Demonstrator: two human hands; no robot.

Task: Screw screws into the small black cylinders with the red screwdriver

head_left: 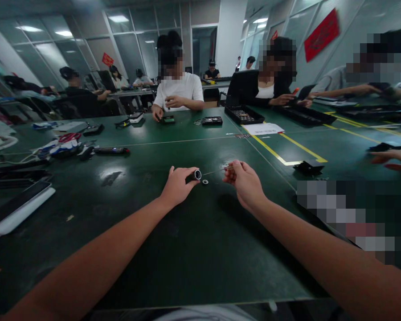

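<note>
Cylinder: small black cylinder (194,175) with a pale rim, gripped at the fingertips of the left hand (177,183), lying level just above the green tabletop (194,249), about midway across it and well in from the near edge.
Left hand: closed around the cylinder, its open end turned toward the right hand.
Thin tool: slim rod (217,170) running from the right hand toward the cylinder's open end; its tip sits just beside the rim, and I cannot tell whether it touches.
Right hand: right hand (242,178) pinched shut on the rod's handle end, held near the left hand.
Ring: tiny washer-like ring (205,182) flat on the tabletop, just below the cylinder and between the two hands.
Black part: small dark piece (309,167) by the corner of the yellow line (280,158), well to the right.
Neighbour's hand: another person's hand (392,158) at the right edge.
Far side: person in a white shirt (178,91) seated at the far edge; black tray (243,114) and a sheet of paper (263,129) nearby.
Left edge: heap of tools (65,145) and flat white board (18,209).
</note>
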